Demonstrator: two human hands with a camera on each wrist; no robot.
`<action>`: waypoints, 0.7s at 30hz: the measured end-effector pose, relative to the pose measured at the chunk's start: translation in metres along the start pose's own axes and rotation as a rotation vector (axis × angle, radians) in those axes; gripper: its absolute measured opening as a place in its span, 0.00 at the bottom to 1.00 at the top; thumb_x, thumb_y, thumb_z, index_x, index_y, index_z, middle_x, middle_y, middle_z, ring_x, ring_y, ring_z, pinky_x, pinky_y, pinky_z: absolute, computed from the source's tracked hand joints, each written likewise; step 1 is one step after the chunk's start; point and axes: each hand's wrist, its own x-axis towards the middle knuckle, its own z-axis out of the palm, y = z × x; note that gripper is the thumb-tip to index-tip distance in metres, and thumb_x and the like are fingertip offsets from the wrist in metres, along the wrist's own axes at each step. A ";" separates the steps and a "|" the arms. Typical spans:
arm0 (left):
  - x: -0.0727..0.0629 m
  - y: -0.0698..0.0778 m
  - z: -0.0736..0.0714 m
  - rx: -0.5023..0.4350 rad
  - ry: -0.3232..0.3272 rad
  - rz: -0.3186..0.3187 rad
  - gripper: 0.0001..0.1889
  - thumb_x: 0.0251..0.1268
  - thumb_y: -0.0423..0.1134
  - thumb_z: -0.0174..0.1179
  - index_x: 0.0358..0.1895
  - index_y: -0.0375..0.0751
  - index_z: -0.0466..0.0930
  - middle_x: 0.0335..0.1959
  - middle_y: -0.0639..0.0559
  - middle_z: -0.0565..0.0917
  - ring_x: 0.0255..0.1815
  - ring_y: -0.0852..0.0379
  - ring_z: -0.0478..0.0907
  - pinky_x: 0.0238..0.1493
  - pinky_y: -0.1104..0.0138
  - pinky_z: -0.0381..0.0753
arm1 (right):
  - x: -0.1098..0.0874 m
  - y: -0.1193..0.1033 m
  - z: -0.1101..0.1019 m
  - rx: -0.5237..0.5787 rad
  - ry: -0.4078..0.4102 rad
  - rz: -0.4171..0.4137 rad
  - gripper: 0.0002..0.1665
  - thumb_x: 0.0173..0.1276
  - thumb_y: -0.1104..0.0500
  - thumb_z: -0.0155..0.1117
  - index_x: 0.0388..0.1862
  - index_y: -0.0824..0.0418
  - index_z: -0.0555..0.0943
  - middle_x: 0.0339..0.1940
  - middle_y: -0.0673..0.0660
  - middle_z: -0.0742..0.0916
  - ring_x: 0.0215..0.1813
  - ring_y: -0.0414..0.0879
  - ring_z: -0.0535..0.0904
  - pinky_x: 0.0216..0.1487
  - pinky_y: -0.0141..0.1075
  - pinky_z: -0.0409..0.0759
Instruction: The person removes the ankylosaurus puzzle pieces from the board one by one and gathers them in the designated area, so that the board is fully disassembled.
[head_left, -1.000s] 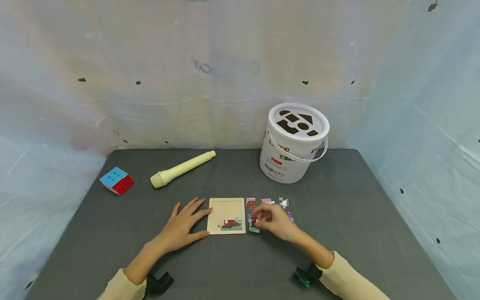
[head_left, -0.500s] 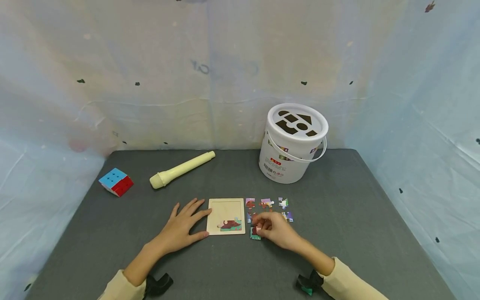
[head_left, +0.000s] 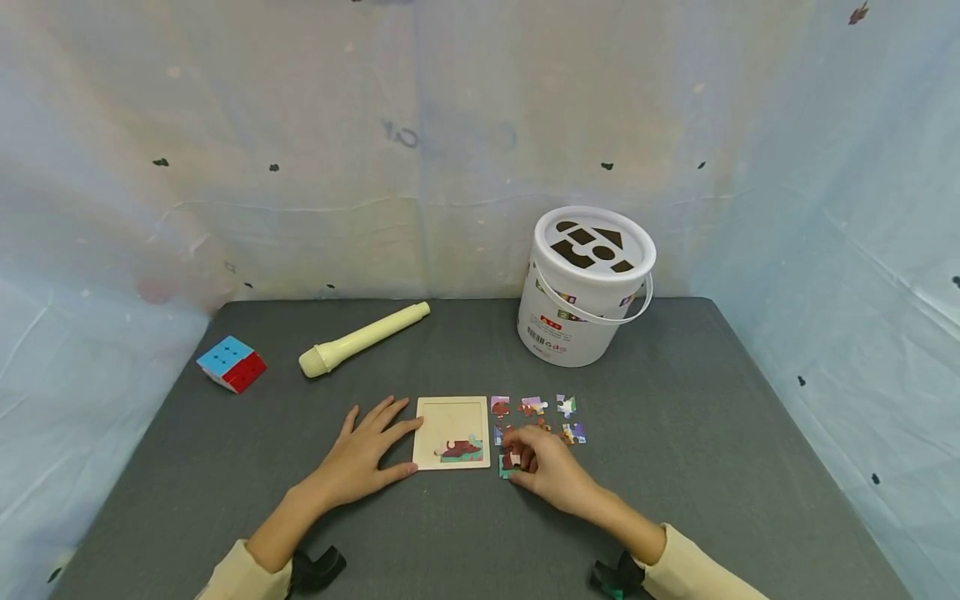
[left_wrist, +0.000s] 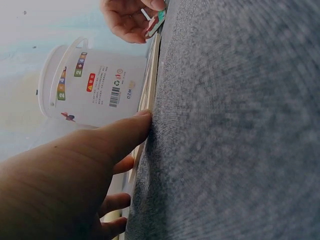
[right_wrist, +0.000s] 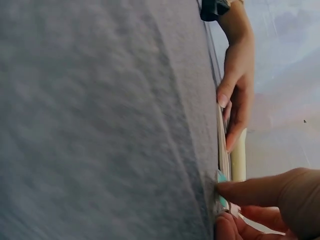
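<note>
A small square wooden puzzle tray (head_left: 450, 422) lies in the middle of the table, with fitted picture pieces (head_left: 462, 451) in its lower right corner. Against its left edge rest the thumb and a fingertip of my left hand (head_left: 365, 454), its fingers spread. Just right of the tray, my right hand (head_left: 555, 473) pinches a green and dark-red puzzle piece (head_left: 505, 471) between thumb and fingers. The left wrist view shows that piece (left_wrist: 155, 23) tilted in the grip. Several loose puzzle pieces (head_left: 533, 407) lie beyond the right hand, some partly covered by it.
A white lidded bucket (head_left: 573, 325) with shape cutouts stands at the back right. Behind the tray lies a pale yellow toy microphone (head_left: 367, 337). A blue and red puzzle cube (head_left: 231, 364) sits at the far left. Plastic sheeting (head_left: 480, 150) surrounds the grey tabletop (head_left: 712, 417).
My right hand has drawn slightly toward me with the puzzle piece, uncovering loose pieces behind it, then shifted a little left. My left hand stays at the tray's edge.
</note>
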 end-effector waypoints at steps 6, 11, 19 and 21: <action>0.000 0.000 0.000 -0.001 -0.007 -0.004 0.37 0.64 0.63 0.62 0.74 0.54 0.69 0.77 0.42 0.62 0.79 0.38 0.51 0.67 0.28 0.42 | -0.005 -0.002 0.004 -0.109 0.050 -0.023 0.21 0.53 0.73 0.77 0.47 0.66 0.83 0.36 0.51 0.80 0.35 0.43 0.75 0.34 0.30 0.77; 0.000 0.001 -0.001 -0.003 -0.004 -0.005 0.36 0.64 0.62 0.63 0.74 0.54 0.69 0.77 0.42 0.62 0.79 0.38 0.51 0.67 0.29 0.42 | -0.007 -0.002 0.005 -0.245 0.051 -0.039 0.24 0.54 0.68 0.79 0.51 0.63 0.85 0.39 0.49 0.80 0.38 0.40 0.74 0.38 0.31 0.77; 0.000 0.001 -0.001 -0.005 -0.003 -0.008 0.36 0.65 0.62 0.62 0.74 0.54 0.69 0.77 0.42 0.62 0.78 0.38 0.52 0.67 0.28 0.42 | -0.009 -0.005 0.005 -0.324 0.072 -0.095 0.22 0.52 0.66 0.80 0.47 0.61 0.85 0.38 0.49 0.82 0.38 0.41 0.74 0.39 0.33 0.77; 0.000 0.001 -0.001 -0.003 -0.004 -0.008 0.36 0.65 0.63 0.62 0.74 0.54 0.69 0.77 0.42 0.62 0.78 0.38 0.52 0.67 0.28 0.43 | -0.009 -0.005 0.004 -0.362 0.078 -0.123 0.20 0.52 0.66 0.81 0.45 0.60 0.86 0.38 0.49 0.82 0.39 0.40 0.74 0.40 0.34 0.78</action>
